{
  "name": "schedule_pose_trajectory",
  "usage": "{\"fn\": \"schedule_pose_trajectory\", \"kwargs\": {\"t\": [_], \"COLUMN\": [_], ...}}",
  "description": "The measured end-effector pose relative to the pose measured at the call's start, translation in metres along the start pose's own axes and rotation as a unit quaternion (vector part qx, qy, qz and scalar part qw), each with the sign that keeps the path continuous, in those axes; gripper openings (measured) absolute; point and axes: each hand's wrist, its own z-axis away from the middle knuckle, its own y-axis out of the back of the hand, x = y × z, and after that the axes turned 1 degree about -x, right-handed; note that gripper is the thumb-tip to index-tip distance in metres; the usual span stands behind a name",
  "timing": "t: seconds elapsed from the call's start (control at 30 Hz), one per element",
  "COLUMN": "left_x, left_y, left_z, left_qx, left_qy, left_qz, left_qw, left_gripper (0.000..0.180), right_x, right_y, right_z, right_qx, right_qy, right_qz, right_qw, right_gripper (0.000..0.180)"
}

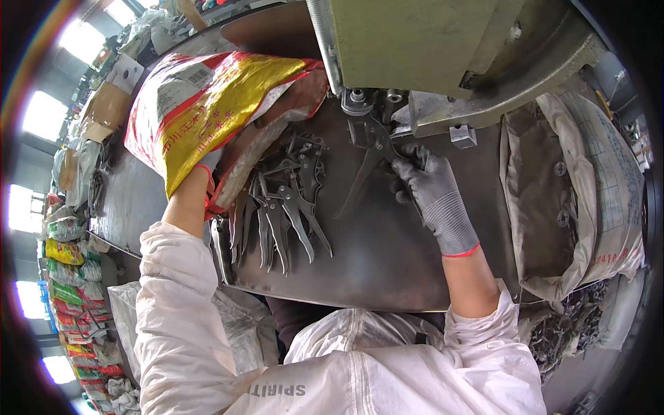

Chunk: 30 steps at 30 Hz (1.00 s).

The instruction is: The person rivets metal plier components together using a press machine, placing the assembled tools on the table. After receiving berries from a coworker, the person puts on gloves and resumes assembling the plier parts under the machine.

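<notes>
White, wrinkled cloth sleeves [183, 297] are extended over a smooth, dark metal bench [373, 266]. Grey metal locking pliers [377, 142] are held below a green machine housing [408, 41] by the grey-gloved right hand [425, 178], its fingers curled around one handle. The left hand [209, 160] is mostly covered by a glossy red, yellow and white sack [228, 104], printed with red characters and a barcode; its fingers' state cannot be told. Bare surface is left between heaped pliers [287, 207] and the right forearm.

Free passage: near-side bare bench [387, 266], between plier pile [289, 199] and right hand [430, 188]. Obstacles: machine head [408, 45] at far side, red-yellow bag [232, 104] at far left, open sack [609, 180] at right.
</notes>
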Motion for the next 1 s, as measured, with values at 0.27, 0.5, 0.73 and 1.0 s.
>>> {"fn": "schedule_pose_trajectory", "kwargs": {"t": [0.27,0.5,0.73,1.0], "left_x": [0.037,0.004,0.008,0.049], "left_y": [0.037,0.03,0.014,0.031], "left_z": [0.023,0.039,0.049,0.064], "left_qx": [-0.215,-0.132,0.101,0.077], "left_qy": [0.106,-0.132,0.044,0.019], "left_qz": [-0.064,-0.285,0.002,0.051], "left_qw": [0.969,0.94,0.994,0.996], "left_gripper": [0.049,0.045,0.039,0.036], "right_x": [0.012,0.022,0.025,0.016], "right_y": [0.018,0.011,0.013,-0.014], "right_z": [-0.011,-0.023,-0.012,0.004], "right_qx": [-0.02,-0.012,-0.023,0.015], "right_qy": [-0.012,-0.069,-0.011,0.034], "right_qz": [0.015,0.01,0.013,-0.013], "right_qw": [1.0,0.997,1.0,0.999], "right_gripper": [0.022,0.033,0.029,0.025]}}
